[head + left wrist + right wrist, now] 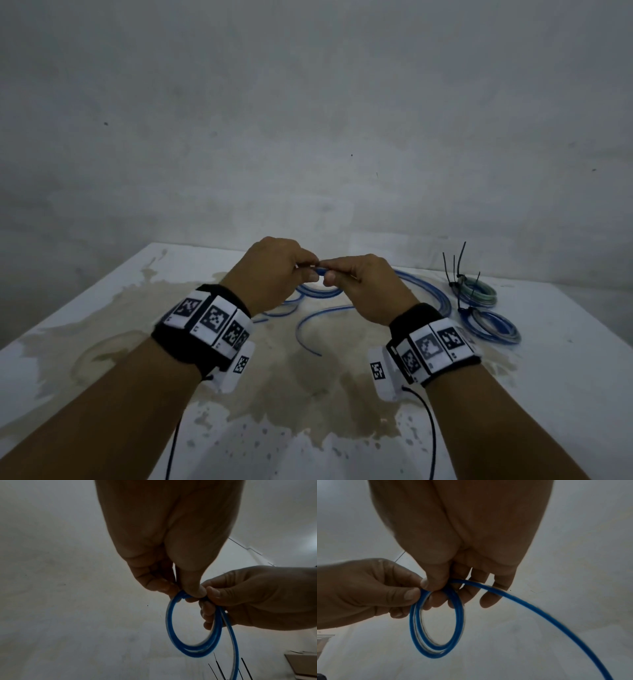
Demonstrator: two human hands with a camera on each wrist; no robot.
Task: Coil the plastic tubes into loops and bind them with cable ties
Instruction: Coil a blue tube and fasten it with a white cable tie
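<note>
Both hands meet above the white table [102,308] and pinch a blue plastic tube [317,293]. My left hand [301,265] holds the top of a small double loop [192,650] between thumb and fingers. Beside it, my right hand [330,270] pinches the same spot; the free length of tube [539,609] runs out under its fingers to the right. The loop [436,647] hangs below both thumbs. The tube's loose tail [308,329] curves across the table under the hands.
Two bound coils lie at the table's right: a greenish one [479,291] and a blue one [493,329], each with black cable ties [454,270] sticking up. A brown stain [308,387] covers the table's middle. A grey wall stands behind.
</note>
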